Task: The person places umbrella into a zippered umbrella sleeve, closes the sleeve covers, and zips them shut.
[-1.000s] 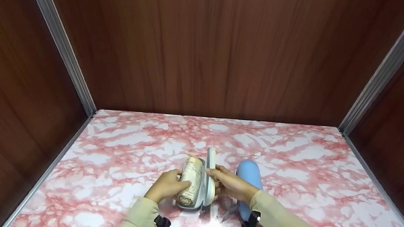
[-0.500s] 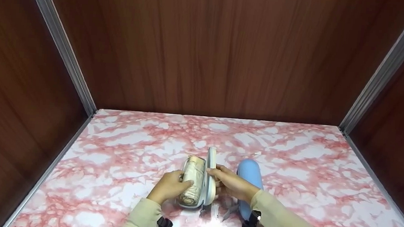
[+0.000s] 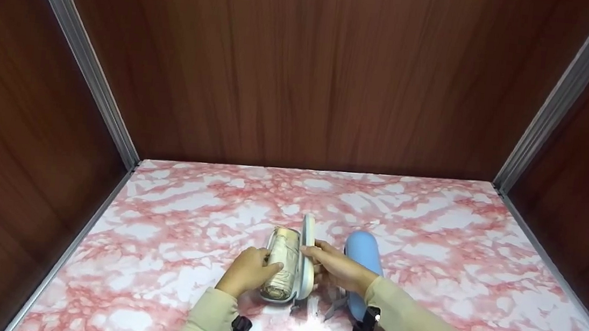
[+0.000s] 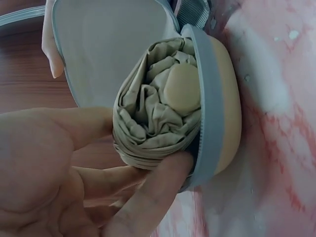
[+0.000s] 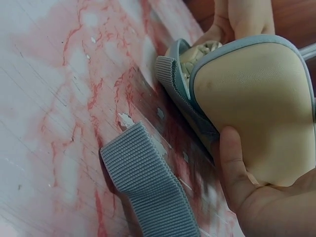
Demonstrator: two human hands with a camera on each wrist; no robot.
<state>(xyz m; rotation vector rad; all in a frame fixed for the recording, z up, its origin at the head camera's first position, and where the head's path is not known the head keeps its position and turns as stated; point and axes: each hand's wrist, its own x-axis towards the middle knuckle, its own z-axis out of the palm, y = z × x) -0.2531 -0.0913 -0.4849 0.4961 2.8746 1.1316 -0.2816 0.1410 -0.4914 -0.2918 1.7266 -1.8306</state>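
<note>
A small zippered hard case (image 4: 227,108), cream with grey-blue trim, lies open on the table, its lid (image 5: 256,103) standing upright on the right. A folded beige umbrella (image 3: 281,264), bunched fabric around a round beige knob (image 4: 182,89) at its near end, lies in the bottom half. My left hand (image 3: 247,272) grips the umbrella, thumb over its top and fingers along its left side; in the left wrist view one fingertip reaches between the fabric and the case's rim. With my right hand (image 3: 341,267) I hold the lid, thumb on its inner side, fingers behind.
Beside the right forearm lies a blue capsule-shaped case (image 3: 364,253), partly covered by the wrist. A grey ribbed strap (image 5: 148,182) rests on the pink marbled table (image 3: 188,204). Dark wooden panels (image 3: 302,80) wall in the back and both sides.
My left hand and the umbrella have shifted slightly right, so the umbrella sits nearer the lid inside the case. The right hand keeps its hold on the lid.
</note>
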